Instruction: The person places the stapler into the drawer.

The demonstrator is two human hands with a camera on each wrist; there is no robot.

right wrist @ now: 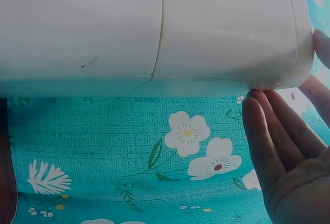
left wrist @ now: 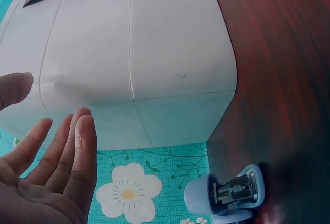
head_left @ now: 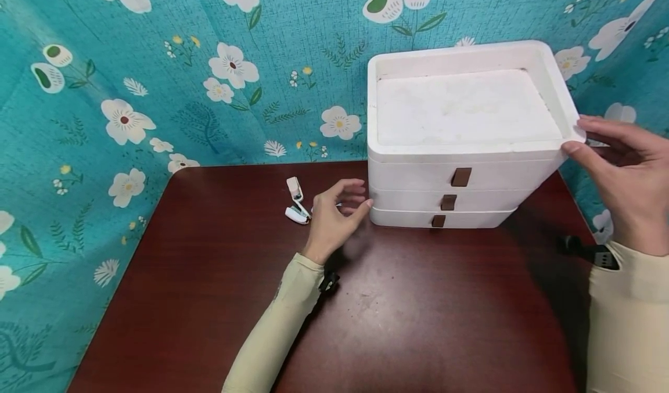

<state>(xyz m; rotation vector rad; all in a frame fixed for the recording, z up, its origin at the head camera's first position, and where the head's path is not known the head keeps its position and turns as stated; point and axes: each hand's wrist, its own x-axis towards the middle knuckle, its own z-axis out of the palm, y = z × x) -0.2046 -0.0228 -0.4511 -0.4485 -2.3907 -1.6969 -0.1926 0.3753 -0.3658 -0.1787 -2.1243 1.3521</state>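
Observation:
A white drawer unit (head_left: 418, 176) with brown pull tabs stands at the back right of the table, its drawer fronts closed. At its upper right front corner, my right hand (head_left: 635, 172) touches it with thumb and nearly straight fingers. By the lower left side is my left hand (head_left: 334, 219), fingers relaxed and the thumb near the front left edge; contact there is unclear. In the left wrist view those fingers hold nothing. Just left of that hand lies a small pale stapler (head_left: 297, 214), spread open, with metal parts showing in the left wrist view. The left hand partly hides it.
The dark red-brown table (head_left: 198, 277) reaches back to a teal flowered cloth (head_left: 292, 56) hanging behind and at the sides. A shallow raised rim surrounds the unit's top tray (head_left: 543, 85). Both forearms wear pale sleeves (head_left: 272, 323) and dark wrist straps.

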